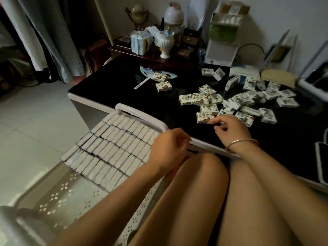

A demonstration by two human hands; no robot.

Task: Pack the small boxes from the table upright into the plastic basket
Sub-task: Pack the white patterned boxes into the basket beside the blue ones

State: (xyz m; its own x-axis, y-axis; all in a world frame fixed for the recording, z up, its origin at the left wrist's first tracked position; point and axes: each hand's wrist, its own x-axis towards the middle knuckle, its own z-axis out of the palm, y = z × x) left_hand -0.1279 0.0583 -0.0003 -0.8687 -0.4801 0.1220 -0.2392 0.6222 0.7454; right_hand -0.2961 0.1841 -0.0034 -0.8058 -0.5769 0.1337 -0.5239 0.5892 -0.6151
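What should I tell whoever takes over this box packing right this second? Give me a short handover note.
Left hand: over the table-side rim of the basket, fingers loosely curled, nothing seen in it.
Right hand: fingertips at the nearest loose box on the table; whether it grips yet is unclear.
Done: several rows of packed boxes stand upright in the basket's far part.
Left: the basket's near part has room; many scattered boxes lie flat on the table.

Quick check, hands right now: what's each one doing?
Left hand: loosely curled over the basket, nothing seen in it.
Right hand: fingertips on a small box; grip cannot be told.
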